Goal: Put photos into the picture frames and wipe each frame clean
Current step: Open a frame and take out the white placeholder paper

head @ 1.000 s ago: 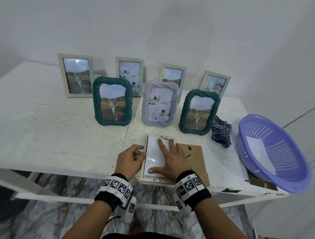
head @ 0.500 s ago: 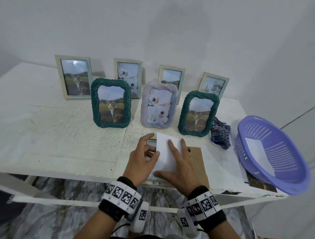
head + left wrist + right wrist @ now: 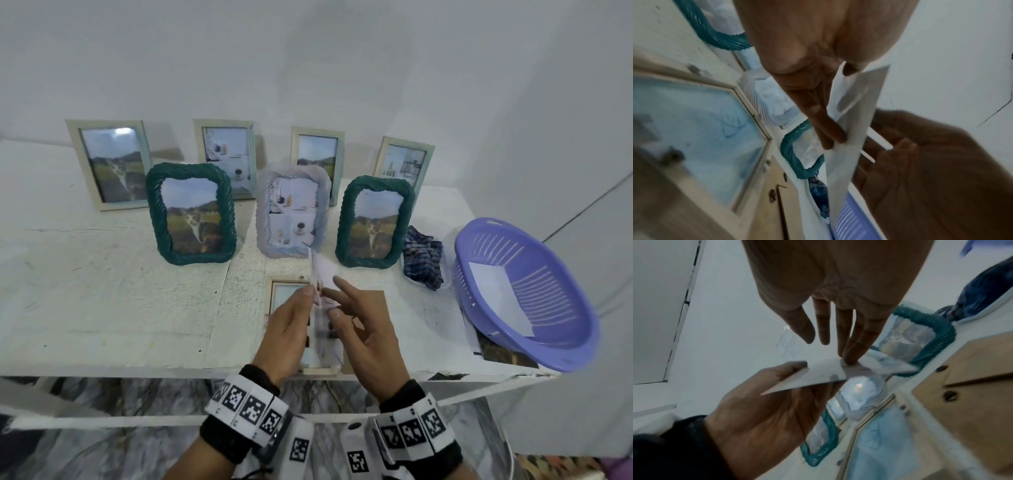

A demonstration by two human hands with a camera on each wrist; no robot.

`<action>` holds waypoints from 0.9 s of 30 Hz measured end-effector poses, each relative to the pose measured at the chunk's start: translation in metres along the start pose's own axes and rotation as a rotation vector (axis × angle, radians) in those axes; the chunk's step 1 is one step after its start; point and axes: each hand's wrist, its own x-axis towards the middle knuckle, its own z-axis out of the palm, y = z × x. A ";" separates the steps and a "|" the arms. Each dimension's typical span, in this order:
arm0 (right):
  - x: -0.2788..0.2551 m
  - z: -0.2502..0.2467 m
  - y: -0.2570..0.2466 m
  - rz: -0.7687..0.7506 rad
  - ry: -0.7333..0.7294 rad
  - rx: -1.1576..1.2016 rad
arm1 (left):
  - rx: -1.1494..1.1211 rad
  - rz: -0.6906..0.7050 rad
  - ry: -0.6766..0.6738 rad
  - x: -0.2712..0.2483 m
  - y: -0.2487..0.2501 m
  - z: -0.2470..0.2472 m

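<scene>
A pale wooden frame (image 3: 286,291) lies face down at the table's front edge, its glass (image 3: 694,129) bare. Its brown backing board (image 3: 376,308) lies just to the right. A white-backed photo (image 3: 322,277) stands nearly on edge in the air above the frame. My left hand (image 3: 305,301) pinches it between thumb and fingers (image 3: 830,134). My right hand (image 3: 342,301) has straight, spread fingers, and its fingertips (image 3: 851,360) touch the photo's other side. A crumpled blue checked cloth (image 3: 423,262) lies to the right, beyond both hands.
Two green frames (image 3: 191,212) (image 3: 375,221) and a lilac frame (image 3: 293,214) stand close behind my hands, with several pale frames further back. A purple basket (image 3: 548,274) holding a white sheet (image 3: 500,298) overhangs the right edge, with a print (image 3: 503,353) beneath it.
The photo lay flat in the frame under my right hand. Both hands have lifted it off and turned it onto its edge above the frame.
</scene>
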 end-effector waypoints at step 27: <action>-0.176 -0.266 0.095 0.541 0.410 0.150 | 0.898 0.450 -0.361 0.065 -0.005 0.228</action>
